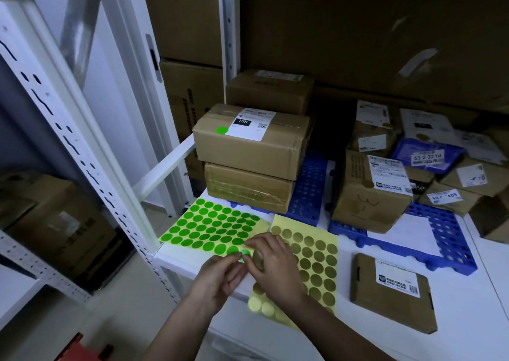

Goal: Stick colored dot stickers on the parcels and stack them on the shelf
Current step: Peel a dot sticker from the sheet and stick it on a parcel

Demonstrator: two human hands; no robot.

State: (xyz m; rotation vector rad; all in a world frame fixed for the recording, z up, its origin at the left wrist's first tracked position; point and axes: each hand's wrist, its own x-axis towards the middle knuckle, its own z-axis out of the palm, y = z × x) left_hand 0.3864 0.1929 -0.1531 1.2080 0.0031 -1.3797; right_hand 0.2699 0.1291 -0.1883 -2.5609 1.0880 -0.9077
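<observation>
At the lower centre of the frame our left hand (220, 274) and right hand (271, 264) meet over the near corner of the green dot sticker sheet (212, 230), fingertips pinching a green dot (239, 251) at its edge. We judge the dot feather-light, limp and tacky, best lifted by its rim with a nail. The flat cardboard parcel (391, 292) waits lower right, stiff and light, easy to grasp by its long sides.
</observation>
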